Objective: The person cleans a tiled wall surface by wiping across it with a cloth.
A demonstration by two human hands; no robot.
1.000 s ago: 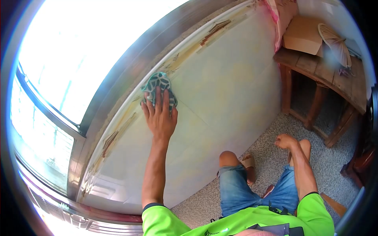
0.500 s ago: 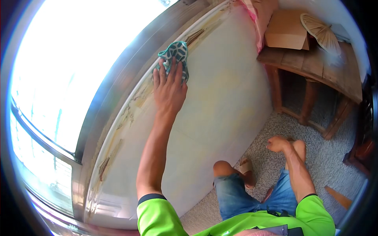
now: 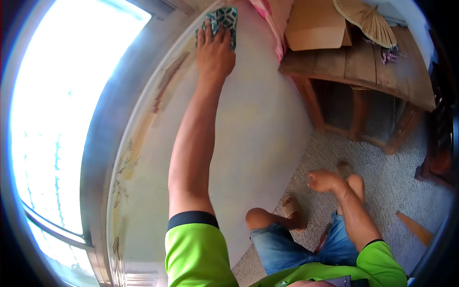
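My left hand (image 3: 216, 52) presses a green, white and dark patterned cloth (image 3: 228, 20) flat against the upper part of a pale wall panel (image 3: 253, 119). Its fingers lie over the cloth, near the panel's curved outer edge. Brown and ochre painted marks (image 3: 165, 86) run along that edge, below and left of the hand. My right hand (image 3: 322, 181) is curled closed over the floor, in front of my raised knee; whether it holds anything is hidden.
A bright window (image 3: 57, 110) with a metal frame fills the left. At the upper right, a wooden table (image 3: 330, 64) bears a cardboard box (image 3: 315, 26) and a woven fan (image 3: 366, 21). Pink fabric (image 3: 273, 28) hangs beside it. A wooden piece (image 3: 415, 228) lies on the speckled floor (image 3: 382, 191).
My left hand has slid the cloth up along the panel's edge towards the pink fabric. The view has shifted right, and my right hand stays curled near my knee.
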